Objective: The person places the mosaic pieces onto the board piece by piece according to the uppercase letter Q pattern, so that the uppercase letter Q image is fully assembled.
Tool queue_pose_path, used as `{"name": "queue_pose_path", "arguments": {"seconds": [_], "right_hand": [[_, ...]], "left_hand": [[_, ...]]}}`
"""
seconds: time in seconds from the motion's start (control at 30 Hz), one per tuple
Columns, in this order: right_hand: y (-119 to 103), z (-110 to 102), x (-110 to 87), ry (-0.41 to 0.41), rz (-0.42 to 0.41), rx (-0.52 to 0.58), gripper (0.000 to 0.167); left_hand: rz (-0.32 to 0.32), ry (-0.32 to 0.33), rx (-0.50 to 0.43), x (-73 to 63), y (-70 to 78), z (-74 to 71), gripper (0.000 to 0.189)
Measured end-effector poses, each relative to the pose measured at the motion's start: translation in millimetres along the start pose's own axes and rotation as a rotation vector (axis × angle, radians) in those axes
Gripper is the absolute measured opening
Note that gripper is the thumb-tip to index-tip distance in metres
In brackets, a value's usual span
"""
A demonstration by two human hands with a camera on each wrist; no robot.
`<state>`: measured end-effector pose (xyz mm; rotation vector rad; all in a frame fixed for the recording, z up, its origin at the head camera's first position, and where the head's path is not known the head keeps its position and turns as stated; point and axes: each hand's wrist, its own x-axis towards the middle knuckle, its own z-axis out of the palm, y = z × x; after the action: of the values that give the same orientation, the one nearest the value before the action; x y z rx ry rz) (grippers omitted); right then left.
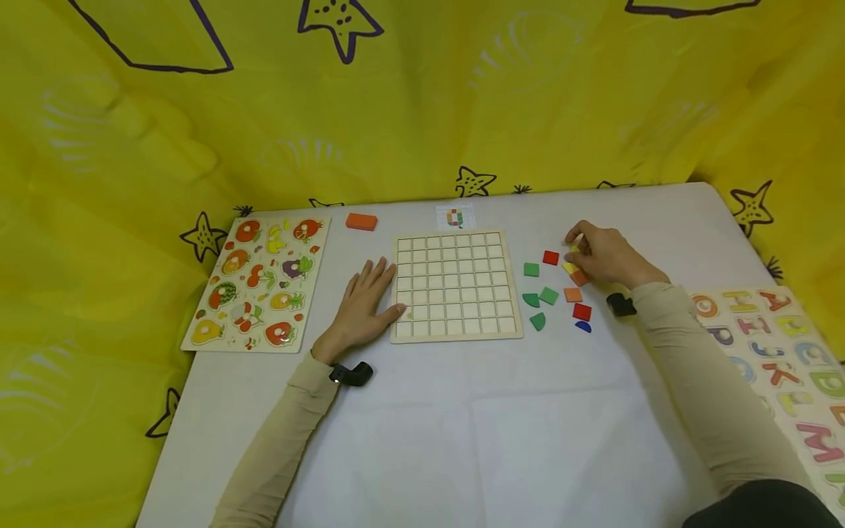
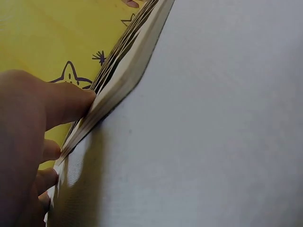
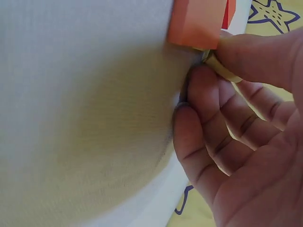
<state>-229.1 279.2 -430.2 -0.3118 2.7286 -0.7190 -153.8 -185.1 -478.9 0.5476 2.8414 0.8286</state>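
Note:
A wooden grid board [image 1: 457, 339] with square cells lies flat on the white table. My left hand [image 1: 361, 304] rests at its left edge, fingers spread, with the thumb touching the frame; the left wrist view shows the thumb [image 2: 71, 101] on the board's edge [image 2: 125, 78]. To the board's right, my right hand [image 1: 607, 253] pinches a small yellow piece [image 3: 222, 68] between thumb and fingers, its shape mostly hidden. Close by that hand lie an orange piece [image 1: 579, 278], another yellow piece [image 1: 569, 269] and a red square [image 1: 551, 257].
Green pieces [image 1: 549, 295], a lower red square [image 1: 582, 312] and a blue piece [image 1: 583, 327] lie right of the board. A pattern card [image 1: 467, 217] and an orange block [image 1: 361, 221] sit behind. A fruit puzzle [image 1: 267, 253] stands left, a letter puzzle [image 1: 759, 352] right.

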Motion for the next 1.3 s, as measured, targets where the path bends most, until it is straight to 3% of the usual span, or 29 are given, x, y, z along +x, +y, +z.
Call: {"name": "queue_pose_path", "arguments": {"seconds": [0.13,0.3,0.5,0.63,0.77,1.1,1.3], "right_hand": [[2,0,-2.1,0.025,-0.008,0.007,0.029],[1,-1,-3.8,0.119,-0.008,0.047,0.022],[-4,-1,-2.2,0.18,0.019,0.139,0.028],[-9,0,-0.8,0.227,-0.007,0.189,0.035],[-17,0,0.7,0.236,-0.017,0.231,0.037],[-34,9,10.9,0.282,0.073,0.422,0.036],[-47,17,19.2,0.248,0.109,0.534,0.042]], "left_hand": [[0.003,-0.003,0.0,-0.5,0.0,0.9,0.082],[0.009,0.008,-0.004,-0.3,1.0,0.6,0.082],[0.009,0.012,-0.001,-1.4,1.2,-0.7,0.082],[0.01,0.016,-0.007,-1.8,1.0,-1.1,0.082],[0.012,0.023,0.001,-1.2,0.0,-0.1,0.081],[0.006,0.023,0.0,-1.1,-0.7,0.6,0.082],[0.005,0.025,0.009,-0.3,-0.4,0.9,0.082]]}}
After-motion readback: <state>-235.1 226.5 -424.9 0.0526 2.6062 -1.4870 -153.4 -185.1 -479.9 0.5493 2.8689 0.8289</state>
